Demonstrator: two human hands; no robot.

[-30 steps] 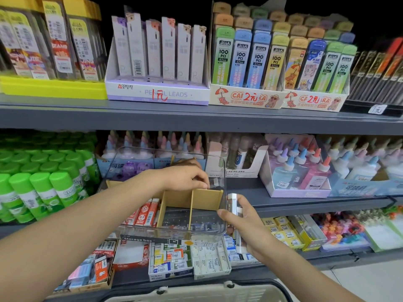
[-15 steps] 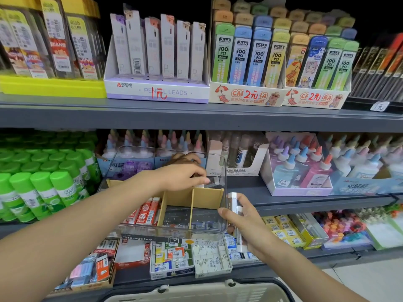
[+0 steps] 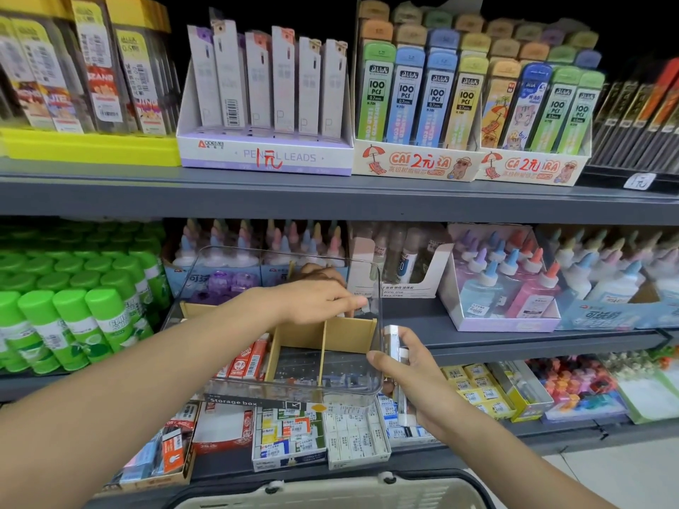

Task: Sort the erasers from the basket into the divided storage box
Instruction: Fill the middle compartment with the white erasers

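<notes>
I see my left hand (image 3: 316,299) reaching into the clear divided storage box (image 3: 286,389), fingers curled at a rear compartment, contents hidden, my right hand (image 3: 408,369) gripping its side; red erasers (image 3: 244,360) fill one section, others look empty, basket (image 3: 330,495) below.

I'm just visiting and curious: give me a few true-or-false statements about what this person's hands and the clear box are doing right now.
1. The left hand reaches into the clear storage box. True.
2. Red-wrapped erasers lie in a compartment of the box. True.
3. The right hand hangs idle, touching nothing. False: it grips the box's right side.
4. The cardboard dividers are blue. False: they are tan.
5. The basket sits on the top shelf. False: it is at the bottom edge, below the hands.
</notes>
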